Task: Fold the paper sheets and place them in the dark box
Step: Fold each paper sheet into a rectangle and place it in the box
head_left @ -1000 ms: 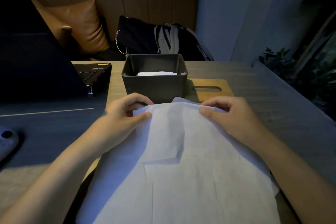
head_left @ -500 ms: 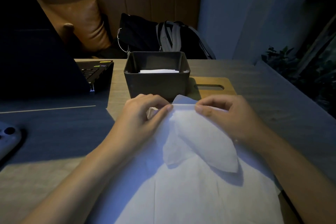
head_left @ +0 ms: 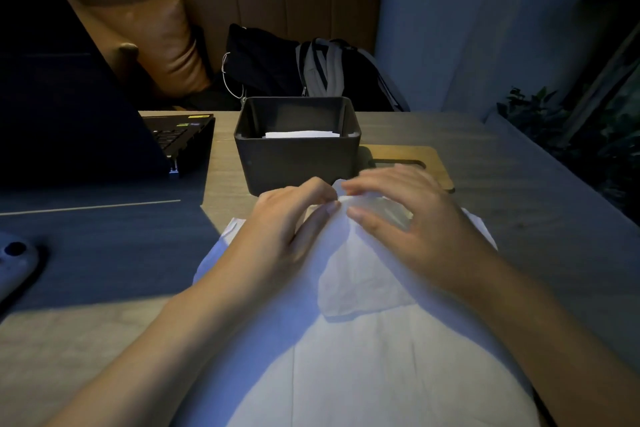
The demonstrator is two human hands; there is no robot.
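**Two hands pinch the far edge of a paper sheet in front of the dark box**

The desk [head_left: 519, 204] carries everything in view. An open laptop [head_left: 69, 107] stands at the far left, and a brown sofa [head_left: 242, 3] with a backpack [head_left: 329, 69] sits behind the desk. A large white paper sheet [head_left: 363, 364] lies on the near part of the desk, its far edge lifted and bunched just in front of the dark box [head_left: 298, 159]. The box holds some folded white paper [head_left: 301, 134]. A wooden lid [head_left: 408, 154] lies flat just to the right of the box. The left hand [head_left: 287, 218] and right hand [head_left: 405, 211] meet at the sheet's raised far edge, each pinching it between curled fingers and thumb.
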